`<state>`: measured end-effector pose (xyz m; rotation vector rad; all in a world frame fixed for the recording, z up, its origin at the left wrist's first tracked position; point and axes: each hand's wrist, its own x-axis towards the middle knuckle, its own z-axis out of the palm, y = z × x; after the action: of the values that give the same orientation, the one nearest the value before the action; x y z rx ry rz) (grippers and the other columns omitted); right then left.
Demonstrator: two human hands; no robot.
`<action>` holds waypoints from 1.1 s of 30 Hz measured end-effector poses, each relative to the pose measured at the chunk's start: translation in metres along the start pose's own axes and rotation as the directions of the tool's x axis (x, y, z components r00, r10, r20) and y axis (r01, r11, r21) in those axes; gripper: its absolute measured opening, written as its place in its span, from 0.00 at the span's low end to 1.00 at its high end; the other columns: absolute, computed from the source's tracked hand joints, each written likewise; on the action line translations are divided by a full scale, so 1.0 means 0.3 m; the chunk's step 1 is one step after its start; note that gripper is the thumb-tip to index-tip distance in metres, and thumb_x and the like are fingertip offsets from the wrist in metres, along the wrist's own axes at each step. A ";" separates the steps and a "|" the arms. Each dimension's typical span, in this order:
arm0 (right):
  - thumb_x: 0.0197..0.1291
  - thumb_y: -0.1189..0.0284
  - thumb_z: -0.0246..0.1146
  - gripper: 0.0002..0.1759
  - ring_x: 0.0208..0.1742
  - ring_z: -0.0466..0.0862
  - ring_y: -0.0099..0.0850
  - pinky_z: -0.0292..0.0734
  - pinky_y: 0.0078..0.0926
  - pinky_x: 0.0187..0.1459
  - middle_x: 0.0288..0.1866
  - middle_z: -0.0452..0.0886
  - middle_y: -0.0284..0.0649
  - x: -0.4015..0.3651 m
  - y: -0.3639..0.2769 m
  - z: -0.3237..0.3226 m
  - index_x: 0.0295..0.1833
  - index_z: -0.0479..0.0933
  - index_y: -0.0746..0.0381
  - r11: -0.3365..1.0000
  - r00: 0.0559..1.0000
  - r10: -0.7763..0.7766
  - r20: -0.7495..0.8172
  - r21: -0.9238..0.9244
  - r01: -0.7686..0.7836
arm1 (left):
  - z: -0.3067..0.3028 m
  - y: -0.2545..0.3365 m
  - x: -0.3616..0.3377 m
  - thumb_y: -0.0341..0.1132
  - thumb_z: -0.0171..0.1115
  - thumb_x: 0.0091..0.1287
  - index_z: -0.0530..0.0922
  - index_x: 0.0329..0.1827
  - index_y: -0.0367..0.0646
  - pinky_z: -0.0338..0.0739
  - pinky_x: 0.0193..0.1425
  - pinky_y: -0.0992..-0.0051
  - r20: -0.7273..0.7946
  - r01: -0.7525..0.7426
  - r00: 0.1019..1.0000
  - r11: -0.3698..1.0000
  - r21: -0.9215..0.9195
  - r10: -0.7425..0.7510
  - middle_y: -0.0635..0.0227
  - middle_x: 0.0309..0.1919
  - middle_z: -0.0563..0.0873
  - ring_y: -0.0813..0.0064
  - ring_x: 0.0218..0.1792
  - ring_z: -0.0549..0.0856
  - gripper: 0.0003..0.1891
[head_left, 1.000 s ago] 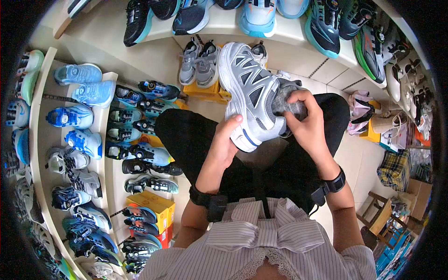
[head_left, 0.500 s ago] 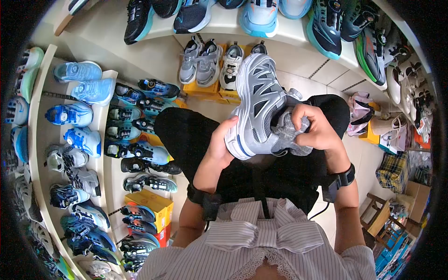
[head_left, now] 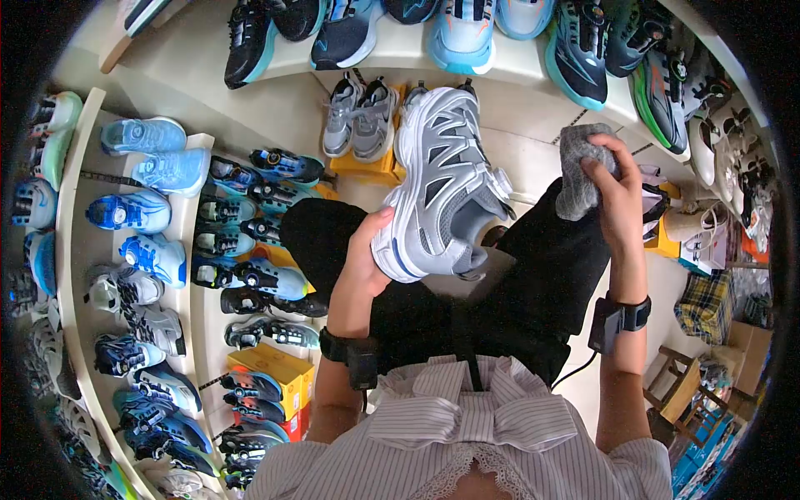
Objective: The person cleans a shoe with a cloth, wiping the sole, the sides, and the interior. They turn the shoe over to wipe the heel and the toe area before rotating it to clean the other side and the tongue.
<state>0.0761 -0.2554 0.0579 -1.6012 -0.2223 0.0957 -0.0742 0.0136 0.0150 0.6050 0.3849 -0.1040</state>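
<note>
A silver-grey sneaker [head_left: 442, 187] with a white sole and a dial at its tongue is tilted on its side above my lap. Its heel rests in my left hand [head_left: 362, 254], the fingers wrapped round the sole with the thumb on the side. The shoe's opening faces right, showing the grey lining. Off to the right, apart from the shoe, my right hand [head_left: 617, 187] grips a crumpled grey cloth [head_left: 581, 171] between thumb and fingers. Both wrists wear black straps with small boxes.
Shelves of blue sneakers [head_left: 133, 208] stand on the left, with a yellow shoebox [head_left: 279, 375] below. More sneakers line the curved shelf [head_left: 400, 71] ahead, over a grey pair [head_left: 358, 117]. On the right are a checked bag [head_left: 704, 308] and a wooden stool [head_left: 675, 383].
My right hand has pulled the grey cloth out of the shoe's opening and moved it up and right. My left hand has shifted slightly left with the sneaker.
</note>
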 end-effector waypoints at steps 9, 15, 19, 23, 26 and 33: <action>0.53 0.58 0.63 0.24 0.54 0.70 0.31 0.61 0.25 0.57 0.50 0.73 0.42 0.018 0.059 -0.001 0.51 0.74 0.64 0.974 0.966 -0.093 0.242 -0.178 0.139 | -0.003 -0.013 -0.024 0.43 0.57 0.57 0.69 0.57 0.33 0.74 0.53 0.71 0.129 0.220 0.954 0.923 0.314 -0.271 0.56 0.48 0.80 0.69 0.46 0.81 0.28; 0.50 0.53 0.64 0.35 0.54 0.71 0.33 0.62 0.26 0.57 0.52 0.72 0.46 0.022 0.089 -0.013 0.55 0.69 0.70 0.982 0.967 0.059 0.249 -0.190 -0.011 | -0.018 0.028 -0.001 0.41 0.57 0.57 0.72 0.54 0.32 0.76 0.52 0.69 0.055 0.298 0.949 0.938 0.179 -0.311 0.54 0.44 0.81 0.66 0.43 0.83 0.25; 0.49 0.46 0.63 0.40 0.48 0.75 0.30 0.69 0.26 0.50 0.48 0.75 0.41 0.030 0.148 -0.045 0.55 0.68 0.70 0.968 0.893 0.214 0.397 0.037 -0.248 | -0.003 0.054 0.058 0.44 0.55 0.60 0.71 0.55 0.33 0.75 0.53 0.67 0.321 0.256 0.909 0.964 0.073 -0.266 0.53 0.47 0.80 0.64 0.45 0.82 0.25; 0.51 0.48 0.60 0.34 0.44 0.76 0.30 0.71 0.28 0.47 0.44 0.77 0.42 0.034 0.102 0.006 0.51 0.71 0.68 0.936 0.940 0.285 0.186 0.158 -0.315 | 0.089 0.091 0.083 0.55 0.48 0.63 0.72 0.57 0.40 0.72 0.55 0.59 -0.047 0.219 0.976 0.950 0.224 -0.214 0.57 0.47 0.80 0.66 0.50 0.79 0.29; 0.55 0.49 0.57 0.33 0.42 0.78 0.32 0.72 0.27 0.45 0.45 0.78 0.44 0.031 0.086 0.013 0.52 0.71 0.68 0.892 0.925 0.372 0.077 0.245 -0.379 | 0.080 0.104 0.084 0.53 0.52 0.61 0.66 0.59 0.38 0.74 0.54 0.67 0.334 0.073 0.941 0.996 -0.055 -0.051 0.59 0.49 0.79 0.67 0.50 0.79 0.31; 0.55 0.50 0.58 0.32 0.40 0.78 0.30 0.74 0.26 0.41 0.44 0.78 0.43 -0.007 0.078 0.011 0.52 0.71 0.69 0.901 0.925 0.379 -0.029 0.241 -0.361 | 0.120 0.112 0.068 0.37 0.74 0.38 0.48 0.70 0.49 0.64 0.63 0.58 0.329 -0.339 0.934 0.634 0.695 0.139 0.55 0.64 0.60 0.53 0.64 0.63 0.54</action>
<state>0.0755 -0.2532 0.0344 -1.3936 0.1531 0.3434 -0.0368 0.0208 0.0522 1.4527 -0.0150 -0.0737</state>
